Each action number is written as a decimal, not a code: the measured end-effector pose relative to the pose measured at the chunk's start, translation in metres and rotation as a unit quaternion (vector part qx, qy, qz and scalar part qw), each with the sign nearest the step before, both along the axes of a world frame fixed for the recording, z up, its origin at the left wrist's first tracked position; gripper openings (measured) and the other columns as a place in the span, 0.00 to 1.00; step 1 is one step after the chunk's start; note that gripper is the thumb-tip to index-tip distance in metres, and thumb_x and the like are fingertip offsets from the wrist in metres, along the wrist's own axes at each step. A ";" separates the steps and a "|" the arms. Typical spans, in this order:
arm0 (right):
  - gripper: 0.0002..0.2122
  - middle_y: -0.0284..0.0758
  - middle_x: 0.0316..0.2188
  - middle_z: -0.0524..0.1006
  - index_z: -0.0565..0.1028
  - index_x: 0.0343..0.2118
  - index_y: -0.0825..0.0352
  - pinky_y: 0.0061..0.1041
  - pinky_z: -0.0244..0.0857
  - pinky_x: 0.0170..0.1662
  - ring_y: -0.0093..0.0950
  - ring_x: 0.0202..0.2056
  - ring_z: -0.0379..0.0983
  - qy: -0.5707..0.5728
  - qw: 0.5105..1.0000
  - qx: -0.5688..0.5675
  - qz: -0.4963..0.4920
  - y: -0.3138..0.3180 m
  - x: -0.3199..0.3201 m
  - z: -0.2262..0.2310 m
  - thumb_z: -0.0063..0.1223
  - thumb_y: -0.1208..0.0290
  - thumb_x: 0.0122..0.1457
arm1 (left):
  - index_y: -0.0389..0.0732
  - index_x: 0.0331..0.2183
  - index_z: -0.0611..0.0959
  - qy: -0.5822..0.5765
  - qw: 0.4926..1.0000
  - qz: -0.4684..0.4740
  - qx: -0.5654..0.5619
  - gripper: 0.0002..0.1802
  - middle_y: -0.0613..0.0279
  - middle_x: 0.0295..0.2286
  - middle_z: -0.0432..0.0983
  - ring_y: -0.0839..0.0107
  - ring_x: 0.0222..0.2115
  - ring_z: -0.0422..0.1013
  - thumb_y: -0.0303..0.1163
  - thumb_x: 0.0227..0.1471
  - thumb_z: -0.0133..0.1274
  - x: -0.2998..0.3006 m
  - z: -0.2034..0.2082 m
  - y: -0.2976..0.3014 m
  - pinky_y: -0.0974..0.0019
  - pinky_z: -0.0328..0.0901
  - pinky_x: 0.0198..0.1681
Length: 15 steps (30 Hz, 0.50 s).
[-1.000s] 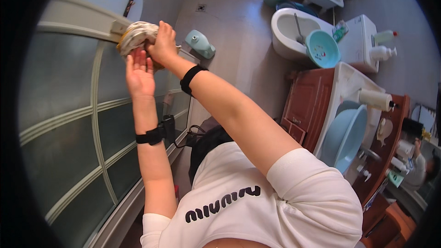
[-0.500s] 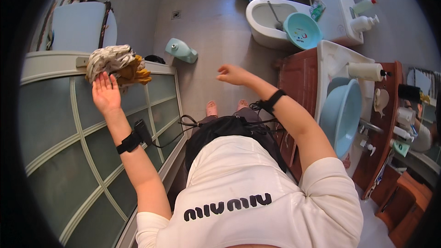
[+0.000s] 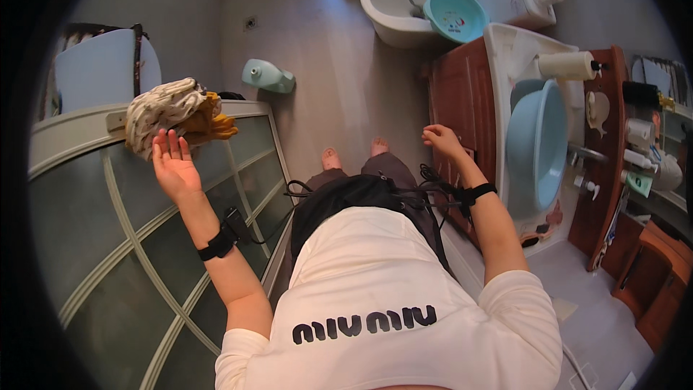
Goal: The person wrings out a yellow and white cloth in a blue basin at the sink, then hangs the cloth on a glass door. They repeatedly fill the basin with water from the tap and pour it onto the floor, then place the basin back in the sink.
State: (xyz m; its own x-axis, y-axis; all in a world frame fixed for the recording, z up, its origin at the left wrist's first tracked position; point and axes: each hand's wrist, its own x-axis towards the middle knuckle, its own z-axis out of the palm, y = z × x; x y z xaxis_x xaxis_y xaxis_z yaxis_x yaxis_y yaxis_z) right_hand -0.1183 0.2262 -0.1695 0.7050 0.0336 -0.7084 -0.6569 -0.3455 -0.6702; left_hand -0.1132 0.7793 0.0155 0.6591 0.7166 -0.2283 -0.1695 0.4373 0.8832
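Observation:
My left hand [image 3: 177,172] is open, palm turned up, with the fingertips just at a bundle of cloth; whether they touch it I cannot tell. The bundle is a cream patterned cloth [image 3: 160,110] with a mustard-yellow cloth [image 3: 214,124] beside it, hanging at the top of a framed glass door [image 3: 173,206]. On the other side, my right hand [image 3: 443,139] hangs in the air near a red-brown cabinet [image 3: 465,94], its fingers loosely bent and nothing seen in them. Both wrists wear black straps.
A pale green bottle [image 3: 268,76] stands on the floor ahead. Further off is a white toilet [image 3: 379,18] with a turquoise basin [image 3: 465,9] on it. At the right, a large blue basin [image 3: 552,152] sits in the sink, close to a pump bottle [image 3: 563,65].
My right hand has moved right and back, closer to the cabinet. My left hand stays open by the cloths, slightly lower. The whole view has shifted, with the toilet and bottle now higher and further left.

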 end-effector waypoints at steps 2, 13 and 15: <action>0.15 0.37 0.35 0.75 0.71 0.43 0.72 0.21 0.68 0.40 0.24 0.36 0.73 0.036 0.999 -0.017 -0.020 -0.008 -0.035 -0.014 0.50 0.67 0.56 | 0.38 0.45 0.72 0.061 0.997 -0.052 -0.020 0.16 0.58 0.43 0.71 0.66 0.44 0.68 0.34 0.56 0.44 -0.004 -0.019 -0.005 0.63 0.63 0.47; 0.15 0.31 0.38 0.75 0.70 0.46 0.63 0.20 0.63 0.38 0.19 0.37 0.72 0.151 0.977 -0.043 -0.144 -0.010 -0.180 -0.024 0.47 0.63 0.58 | 0.38 0.44 0.73 0.288 0.888 -0.359 -0.003 0.17 0.58 0.41 0.74 0.72 0.43 0.70 0.35 0.54 0.49 0.007 -0.109 -0.070 0.70 0.64 0.44; 0.15 0.31 0.39 0.75 0.70 0.46 0.63 0.20 0.63 0.39 0.20 0.38 0.72 0.156 0.968 -0.035 -0.191 -0.009 -0.193 -0.016 0.46 0.63 0.59 | 0.38 0.44 0.73 0.264 0.868 -0.421 -0.009 0.17 0.58 0.42 0.73 0.73 0.43 0.70 0.36 0.54 0.49 0.011 -0.117 -0.081 0.70 0.63 0.45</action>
State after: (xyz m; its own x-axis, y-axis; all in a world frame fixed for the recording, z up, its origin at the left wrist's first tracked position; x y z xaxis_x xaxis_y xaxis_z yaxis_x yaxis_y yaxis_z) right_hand -0.3116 0.2167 -0.1855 0.4074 -0.2441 -0.8800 -0.9127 -0.0747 -0.4019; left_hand -0.1022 0.6980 -0.1018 0.7469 0.0257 -0.6644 0.6434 0.2246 0.7319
